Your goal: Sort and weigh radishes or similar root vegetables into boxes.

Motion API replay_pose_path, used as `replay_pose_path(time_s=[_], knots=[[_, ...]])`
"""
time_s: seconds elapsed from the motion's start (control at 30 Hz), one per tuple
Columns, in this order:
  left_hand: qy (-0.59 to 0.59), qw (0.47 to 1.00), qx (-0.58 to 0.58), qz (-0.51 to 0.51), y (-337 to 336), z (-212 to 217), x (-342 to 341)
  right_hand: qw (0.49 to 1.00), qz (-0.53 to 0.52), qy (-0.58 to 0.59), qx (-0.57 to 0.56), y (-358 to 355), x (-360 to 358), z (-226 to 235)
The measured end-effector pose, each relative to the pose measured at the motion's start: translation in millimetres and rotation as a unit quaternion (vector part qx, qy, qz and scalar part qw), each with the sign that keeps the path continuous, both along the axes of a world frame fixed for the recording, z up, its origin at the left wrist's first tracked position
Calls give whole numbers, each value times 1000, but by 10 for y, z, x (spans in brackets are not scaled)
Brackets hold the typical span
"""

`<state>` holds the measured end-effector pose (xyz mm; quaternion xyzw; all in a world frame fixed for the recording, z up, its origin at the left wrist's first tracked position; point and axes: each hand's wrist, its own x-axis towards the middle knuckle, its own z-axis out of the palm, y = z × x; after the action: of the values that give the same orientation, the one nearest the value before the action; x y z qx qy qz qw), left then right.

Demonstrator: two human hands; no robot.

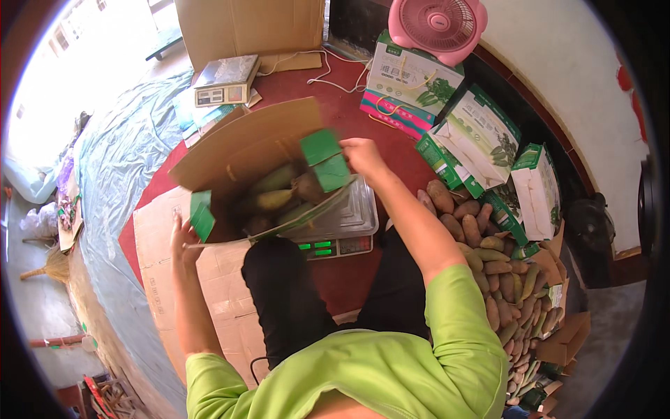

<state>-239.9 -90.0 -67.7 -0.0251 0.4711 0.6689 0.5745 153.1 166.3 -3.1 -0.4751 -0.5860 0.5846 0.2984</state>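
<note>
The person, in a green shirt [356, 370] and dark trousers [279, 300], has both arms stretched forward to an open box [244, 150]; this box is in the middle of the scene, a little to the left, just beyond the knees; its brown inside is turned to the person, and a green flap stands at its left side and another at its right; the right hand [361, 157] is closed narrow at the edge of the right flap [324, 159] and holds it; the left hand [183, 239] is at the near left corner, beside the left flap [202, 215], with fingers partly raised, and one cannot tell how firmly it grips; inside the box lie long greenish roots [276, 200] and a rounder brown one [307, 188], partly in shadow; under its right side shows a scale [352, 213] with lit green digits, but one cannot tell if the box rests upon it; to the right is a large heap [499, 279] of roots, with printed cartons [481, 136] beyond it; on the far side are a pink fan [437, 26] and, more to the left, a second scale [227, 75]; flat cardboard [164, 262] lies at the left.
</note>
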Motion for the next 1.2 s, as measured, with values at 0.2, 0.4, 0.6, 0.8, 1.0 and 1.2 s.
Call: replay_pose_path(time_s=[0.2,0.4,0.6,0.8,1.0,1.2], knots=[[90,995,-32,30,-1445,-248,-927,990,142,-3,-9,-482,-1076,115],[96,989,-56,98,-3088,-365,-1137,919,361,-146,-61,-1215,-1942,-173],[73,944,-210,245,-3745,-289,-461,748,621,-221,-72,-1512,-2367,-571],[62,905,-329,262,-4355,-484,-116,795,560,-184,145,-1446,-2180,-644],[303,859,-344,228,-3777,-48,-201,919,363,-118,96,-700,-1185,-561],[579,707,-314,260,-2838,664,135,951,251,-182,15,-305,-78,-174]])
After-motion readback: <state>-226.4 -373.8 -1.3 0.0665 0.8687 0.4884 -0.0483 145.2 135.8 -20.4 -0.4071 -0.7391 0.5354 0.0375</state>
